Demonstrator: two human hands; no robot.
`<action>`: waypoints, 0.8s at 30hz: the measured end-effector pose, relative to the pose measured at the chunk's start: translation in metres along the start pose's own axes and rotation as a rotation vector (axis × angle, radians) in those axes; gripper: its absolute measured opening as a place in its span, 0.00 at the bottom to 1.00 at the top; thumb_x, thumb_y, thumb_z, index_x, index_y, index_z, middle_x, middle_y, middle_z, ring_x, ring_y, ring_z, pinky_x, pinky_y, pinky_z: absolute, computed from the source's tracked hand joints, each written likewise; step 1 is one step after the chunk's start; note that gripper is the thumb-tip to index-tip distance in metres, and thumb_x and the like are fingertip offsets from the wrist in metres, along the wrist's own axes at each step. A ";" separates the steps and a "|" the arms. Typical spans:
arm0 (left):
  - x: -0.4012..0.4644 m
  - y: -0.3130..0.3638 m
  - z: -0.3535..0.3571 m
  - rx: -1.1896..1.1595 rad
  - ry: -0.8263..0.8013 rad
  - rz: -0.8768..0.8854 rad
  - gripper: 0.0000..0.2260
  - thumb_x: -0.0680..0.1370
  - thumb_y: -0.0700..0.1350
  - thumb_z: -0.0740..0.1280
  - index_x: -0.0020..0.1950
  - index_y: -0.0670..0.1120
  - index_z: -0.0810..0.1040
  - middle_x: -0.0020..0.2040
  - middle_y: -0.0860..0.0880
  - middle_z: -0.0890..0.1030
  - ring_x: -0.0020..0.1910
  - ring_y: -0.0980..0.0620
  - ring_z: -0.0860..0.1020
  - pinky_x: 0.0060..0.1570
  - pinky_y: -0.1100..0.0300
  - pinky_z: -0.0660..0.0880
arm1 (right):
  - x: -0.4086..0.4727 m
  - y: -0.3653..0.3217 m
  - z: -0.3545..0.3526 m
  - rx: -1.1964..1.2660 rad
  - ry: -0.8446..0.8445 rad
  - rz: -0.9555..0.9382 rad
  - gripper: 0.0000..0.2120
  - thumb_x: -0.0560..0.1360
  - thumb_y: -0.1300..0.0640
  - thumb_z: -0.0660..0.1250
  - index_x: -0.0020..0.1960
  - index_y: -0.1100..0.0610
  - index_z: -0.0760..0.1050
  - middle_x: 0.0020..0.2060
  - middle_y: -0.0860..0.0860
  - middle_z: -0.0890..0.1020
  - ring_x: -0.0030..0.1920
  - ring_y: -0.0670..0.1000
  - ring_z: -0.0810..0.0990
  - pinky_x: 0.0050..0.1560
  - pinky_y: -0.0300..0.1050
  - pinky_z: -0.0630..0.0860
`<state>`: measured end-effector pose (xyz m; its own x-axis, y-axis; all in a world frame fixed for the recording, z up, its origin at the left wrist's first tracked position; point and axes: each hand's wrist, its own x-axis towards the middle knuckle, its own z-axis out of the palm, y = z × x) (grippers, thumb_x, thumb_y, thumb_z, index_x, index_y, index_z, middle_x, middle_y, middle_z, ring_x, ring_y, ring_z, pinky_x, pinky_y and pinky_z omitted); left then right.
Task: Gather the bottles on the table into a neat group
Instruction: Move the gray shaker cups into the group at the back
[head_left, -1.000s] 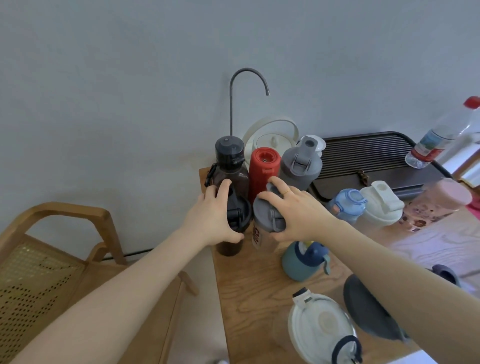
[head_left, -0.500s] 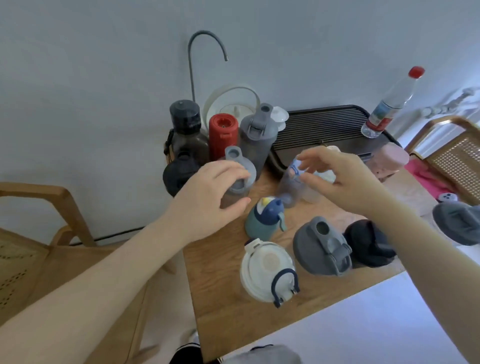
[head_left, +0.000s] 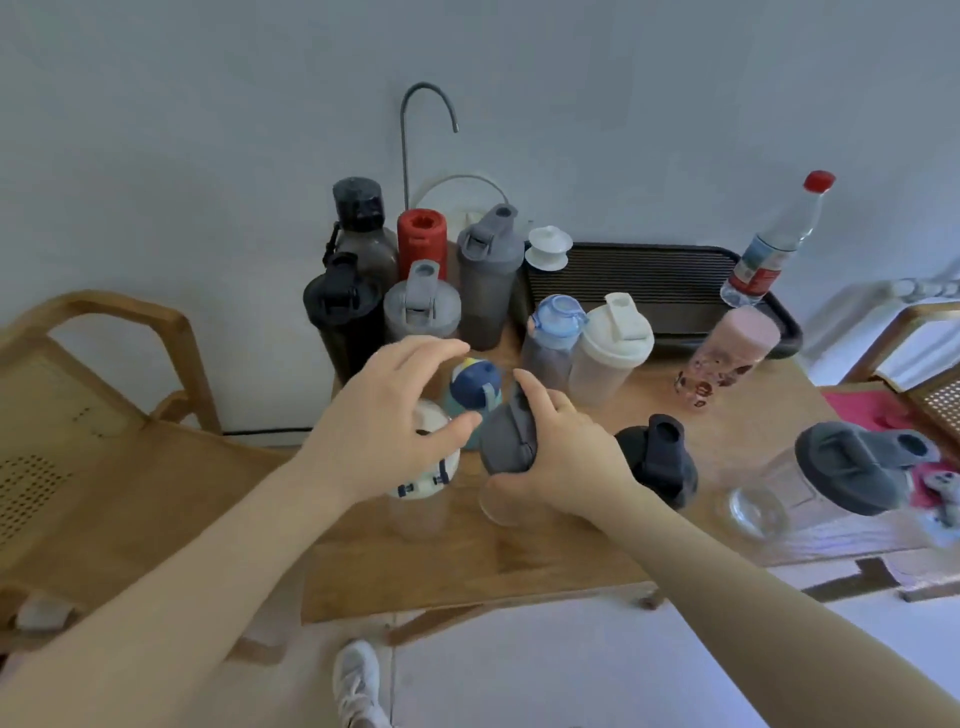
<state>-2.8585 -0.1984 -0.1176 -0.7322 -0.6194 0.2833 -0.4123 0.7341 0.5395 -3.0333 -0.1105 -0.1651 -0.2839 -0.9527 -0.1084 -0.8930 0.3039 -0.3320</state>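
Observation:
Five bottles stand grouped at the table's back left: a dark bottle (head_left: 359, 223), a red bottle (head_left: 422, 240), a tall grey shaker (head_left: 489, 275), a black shaker (head_left: 338, 314) and a grey-lidded shaker (head_left: 422, 312). My right hand (head_left: 563, 449) grips the lid of a clear grey-lidded shaker (head_left: 508, 441) at the front middle. My left hand (head_left: 389, 415) hovers open over a white-lidded clear bottle (head_left: 428, 483), its fingers beside a small teal bottle (head_left: 474, 387). A blue-lidded bottle (head_left: 555, 332), white shaker (head_left: 612, 345), pink bottle (head_left: 727, 358), black-lidded bottle (head_left: 658, 460) and a clear shaker (head_left: 831, 470) stand scattered to the right.
A black slatted tray (head_left: 649, 283) lies at the back, with a red-capped water bottle (head_left: 779, 239) and a white lidded cup (head_left: 548, 248) on it. A curved metal spout (head_left: 410, 135) rises behind the group. Wooden chairs flank the table at the left (head_left: 114, 415) and right (head_left: 924, 358).
Both hands left the back group and came to the front bottles. My right hand has closed on the grey-lidded shaker. My left hand moved over the white-lidded bottle.

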 end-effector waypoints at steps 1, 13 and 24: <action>-0.008 0.001 0.005 0.021 0.008 -0.051 0.29 0.70 0.60 0.65 0.68 0.50 0.66 0.66 0.53 0.68 0.63 0.60 0.64 0.60 0.67 0.60 | -0.001 0.000 0.000 0.004 0.015 -0.014 0.49 0.64 0.38 0.71 0.74 0.46 0.45 0.67 0.52 0.67 0.61 0.61 0.74 0.52 0.54 0.75; -0.027 0.002 0.027 0.051 -0.016 -0.397 0.34 0.62 0.55 0.76 0.64 0.54 0.65 0.61 0.52 0.73 0.55 0.50 0.75 0.51 0.53 0.75 | -0.054 0.021 -0.047 0.326 0.100 -0.094 0.50 0.62 0.43 0.75 0.74 0.44 0.47 0.70 0.48 0.66 0.66 0.52 0.70 0.59 0.49 0.71; -0.044 -0.028 -0.020 0.032 0.109 -0.398 0.30 0.65 0.46 0.76 0.62 0.50 0.66 0.53 0.53 0.69 0.51 0.54 0.69 0.46 0.59 0.66 | -0.015 -0.058 0.012 0.119 -0.046 -0.099 0.49 0.65 0.39 0.71 0.74 0.45 0.43 0.70 0.50 0.65 0.62 0.59 0.73 0.54 0.53 0.74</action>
<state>-2.8040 -0.1977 -0.1290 -0.4512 -0.8812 0.1410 -0.6697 0.4387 0.5992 -2.9729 -0.1138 -0.1558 -0.1782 -0.9776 -0.1116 -0.8673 0.2096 -0.4515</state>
